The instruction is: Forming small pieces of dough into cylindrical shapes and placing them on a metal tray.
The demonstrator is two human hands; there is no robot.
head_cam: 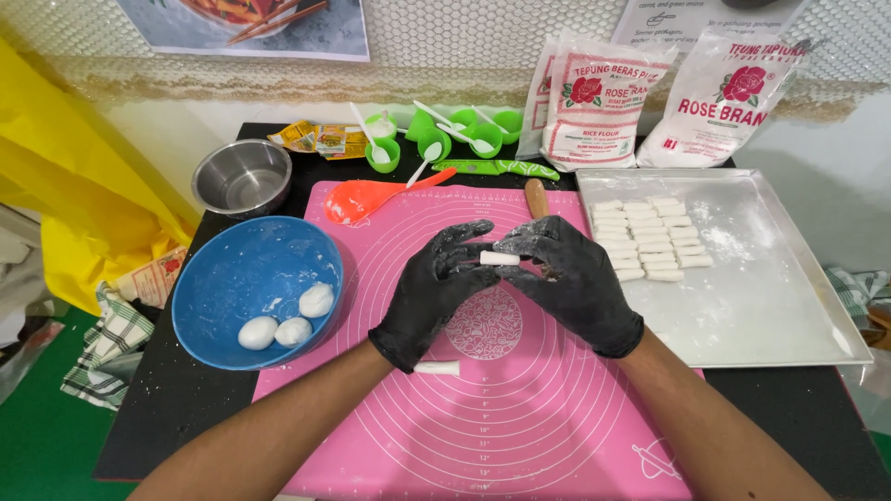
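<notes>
Both black-gloved hands meet above the pink silicone mat (520,408), pinching a short white dough stick (499,258) between them: the left hand (436,283) grips one end with curled fingertips, and the right hand (571,274) seems to close thumb and fingers on the other, though its palm hides the contact. Another dough stick (436,368) lies on the mat below. More cut pieces (650,239) sit in rows on the floured metal tray (789,297). Three dough balls (290,323) rest in the blue bowl (241,269).
</notes>
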